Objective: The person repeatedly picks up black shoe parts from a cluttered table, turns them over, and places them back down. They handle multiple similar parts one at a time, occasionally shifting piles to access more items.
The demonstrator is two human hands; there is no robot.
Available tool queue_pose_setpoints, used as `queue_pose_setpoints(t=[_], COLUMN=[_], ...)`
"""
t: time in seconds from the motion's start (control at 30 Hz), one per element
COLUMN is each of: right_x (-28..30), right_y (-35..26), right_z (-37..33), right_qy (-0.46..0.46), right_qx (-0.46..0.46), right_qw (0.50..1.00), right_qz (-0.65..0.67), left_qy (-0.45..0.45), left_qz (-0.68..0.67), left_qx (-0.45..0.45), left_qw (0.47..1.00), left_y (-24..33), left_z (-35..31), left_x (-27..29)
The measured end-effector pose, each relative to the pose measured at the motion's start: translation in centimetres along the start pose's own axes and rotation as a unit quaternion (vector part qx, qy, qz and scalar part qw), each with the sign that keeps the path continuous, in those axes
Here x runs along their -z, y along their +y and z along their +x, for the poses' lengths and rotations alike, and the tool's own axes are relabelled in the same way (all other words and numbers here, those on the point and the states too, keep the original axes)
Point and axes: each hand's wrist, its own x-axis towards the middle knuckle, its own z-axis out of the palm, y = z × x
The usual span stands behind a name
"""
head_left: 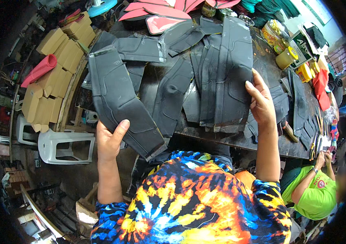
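My left hand (113,136) grips a bent black padded panel (120,93) with stitched seams, thumb on its face, held up left of the table's middle. On the right, my right hand (261,95) holds another long black padded panel (234,65) upright by its right edge, fingers partly hidden behind it. Between the two lie several similar black panels (175,91), overlapping on the dark table (146,87). More of them (138,48) rest behind the panel in my left hand.
Red pieces (162,25) lie at the far edge. Yellow tubs (287,57) stand at the right. Cardboard boxes (59,61), a red roll (42,69) and a white plastic stool (65,146) are at the left. A co-worker in a green shirt (313,191) works at the lower right.
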Motion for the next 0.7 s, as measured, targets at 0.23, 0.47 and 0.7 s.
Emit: queue_pose_setpoints(t=[0.23, 0.47, 0.7], right_x=[-1.3, -1.5, -0.6], right_y=[3.3, 3.8, 0.4], right_z=[-0.8, -1.1, -0.9], right_qy=[0.032, 0.051, 0.022], right_qx=[-0.096, 0.022, -0.029], right_qw=[0.981, 0.893, 0.886], right_qz=[-0.166, -0.447, -0.462], left_qy=[-0.066, -0.237, -0.196], left_qz=[0.042, 0.121, 0.201], left_qx=[0.057, 0.05, 0.09], left_qw=[0.995, 0.963, 0.955], left_y=[-0.4, -1.4, -7.0], left_z=[1.7, 5.0, 8.2], left_x=[-1.5, -3.8, -4.6])
